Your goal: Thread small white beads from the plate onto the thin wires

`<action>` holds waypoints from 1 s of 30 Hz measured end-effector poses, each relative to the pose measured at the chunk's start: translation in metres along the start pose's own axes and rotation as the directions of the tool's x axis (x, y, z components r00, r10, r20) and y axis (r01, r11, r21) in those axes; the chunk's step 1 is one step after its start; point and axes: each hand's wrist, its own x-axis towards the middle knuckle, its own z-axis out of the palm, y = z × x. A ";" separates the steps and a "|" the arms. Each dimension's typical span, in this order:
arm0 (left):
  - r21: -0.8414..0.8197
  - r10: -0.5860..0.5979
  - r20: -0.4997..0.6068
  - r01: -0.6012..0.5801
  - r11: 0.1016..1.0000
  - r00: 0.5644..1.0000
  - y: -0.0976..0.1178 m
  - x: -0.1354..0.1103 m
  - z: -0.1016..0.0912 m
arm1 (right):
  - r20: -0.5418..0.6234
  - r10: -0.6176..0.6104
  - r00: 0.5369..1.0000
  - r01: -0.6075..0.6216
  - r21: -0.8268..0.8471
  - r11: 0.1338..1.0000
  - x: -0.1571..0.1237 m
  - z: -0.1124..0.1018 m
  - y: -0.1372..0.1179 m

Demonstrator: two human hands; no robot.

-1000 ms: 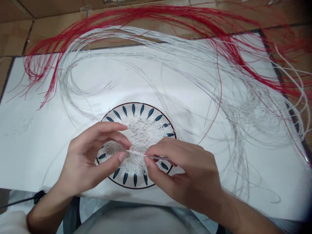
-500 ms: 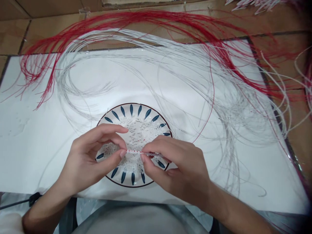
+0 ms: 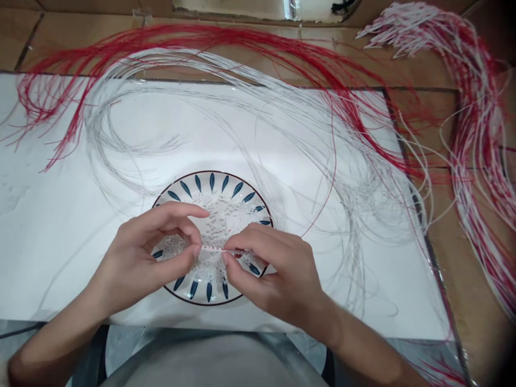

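A round plate point(image 3: 242, 185) with dark blue leaf marks on its rim sits near the front of the white work surface and holds a heap of small white beads point(image 3: 226, 215). Above it, my left hand point(image 3: 149, 258) and my right hand point(image 3: 274, 269) both pinch the ends of a short beaded strand point(image 3: 212, 249) of white and red beads. The strand runs level between my fingertips, just over the beads.
Long thin white strings point(image 3: 282, 123) loop across the white sheet point(image 3: 60, 226). Red strings point(image 3: 201, 37) arc along its far edge on the brown floor. A bundle of red-and-white beaded strands point(image 3: 479, 134) lies at the right. My grey lap point(image 3: 209, 365) is at the front edge.
The view has swung right, bringing the beaded bundle at the right into sight. My fingertips have drawn closer together along the short strand.
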 end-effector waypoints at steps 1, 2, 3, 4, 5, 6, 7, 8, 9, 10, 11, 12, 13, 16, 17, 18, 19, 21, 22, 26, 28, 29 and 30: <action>-0.001 -0.005 0.003 0.005 1.000 1.000 0.000 0.000 0.000 | 0.002 0.001 1.000 -0.001 0.002 1.000 0.000 0.000 0.000; -0.001 -0.012 0.006 0.012 1.000 1.000 0.000 0.000 0.000 | 0.003 0.001 1.000 -0.001 0.004 1.000 0.000 0.000 0.000; -0.001 -0.018 0.009 0.018 1.000 1.000 0.000 0.000 -0.001 | 0.004 0.001 1.000 -0.001 0.006 1.000 0.000 0.000 0.001; -0.001 -0.023 0.010 0.023 1.000 1.000 0.000 0.000 -0.001 | 0.002 -0.001 1.000 0.001 0.009 1.000 0.000 0.001 0.001; -0.001 -0.023 0.012 0.023 1.000 1.000 0.000 0.000 -0.001 | 0.000 -0.003 1.000 0.003 0.011 1.000 0.000 0.001 0.001; 0.001 -0.025 0.016 0.025 1.000 1.000 0.000 0.000 -0.001 | 0.000 -0.004 1.000 0.004 0.013 1.000 0.000 0.001 0.001; 0.003 -0.024 0.020 0.024 1.000 1.000 0.000 0.000 -0.002 | -0.002 -0.005 1.000 0.005 0.017 1.000 0.000 0.001 0.001; 0.004 -0.022 0.022 0.022 1.000 0.999 0.000 0.000 -0.002 | -0.001 -0.006 1.000 0.006 0.022 1.000 0.000 0.001 0.001; 0.004 -0.021 0.025 0.021 1.000 0.999 -0.001 0.000 -0.002 | 0.000 -0.006 1.000 0.006 0.026 1.000 0.000 0.001 0.001; 0.000 -0.020 0.027 0.020 1.000 0.999 -0.001 0.000 -0.002 | 0.002 -0.004 1.000 0.003 0.030 1.000 0.000 0.001 0.001; -0.008 -0.018 0.031 0.018 1.000 0.999 -0.001 0.000 -0.002 | 0.004 0.000 1.000 0.000 0.034 0.999 -0.001 0.001 0.001; -0.017 -0.017 0.035 0.017 1.000 0.999 -0.001 0.000 -0.001 | 0.007 0.005 1.000 -0.005 0.038 0.999 -0.001 0.001 0.000; -0.024 -0.016 0.039 0.017 1.000 0.999 0.000 0.000 -0.001 | 0.010 0.010 1.000 -0.011 0.044 0.999 -0.001 0.001 0.000; -0.027 -0.030 0.047 0.031 0.999 0.998 0.002 0.001 -0.001 | 0.020 0.022 1.000 -0.024 0.074 0.997 0.000 0.000 0.000; -0.025 -0.034 0.045 0.035 0.999 0.998 0.002 0.001 -0.001 | 0.021 0.024 1.000 -0.025 0.082 0.996 0.001 0.000 0.000; -0.024 -0.038 0.040 0.039 0.999 0.998 0.003 0.001 -0.001 | 0.021 0.024 0.999 -0.026 0.088 0.996 0.001 0.000 0.000; -0.024 -0.040 0.033 0.041 0.999 0.999 0.004 0.001 -0.001 | 0.018 0.023 1.000 -0.025 0.092 0.995 0.002 0.001 0.000; -0.026 -0.043 0.021 0.044 0.999 0.999 0.004 0.001 -0.001 | 0.010 0.018 1.000 -0.019 0.095 0.995 0.002 0.001 0.000; -0.027 -0.047 0.019 0.048 0.998 0.999 0.004 0.001 -0.001 | 0.004 0.015 1.000 -0.016 0.096 0.995 0.002 0.001 0.000; -0.043 -0.063 0.022 0.064 0.997 0.998 0.003 0.001 -0.001 | -0.008 0.025 1.000 -0.025 0.084 0.996 0.001 0.003 0.001; -0.055 -0.066 0.021 0.067 0.996 0.998 0.003 0.001 0.000 | 0.001 0.039 0.999 -0.039 0.078 0.996 0.001 0.003 0.001; -0.062 -0.066 0.024 0.068 0.996 0.998 0.003 0.001 0.000 | 0.009 0.039 0.999 -0.039 0.080 0.996 0.000 0.004 0.001; -0.068 -0.064 0.033 0.066 0.995 0.997 0.003 0.001 0.000 | 0.019 0.030 0.999 -0.032 0.087 0.996 0.000 0.004 0.002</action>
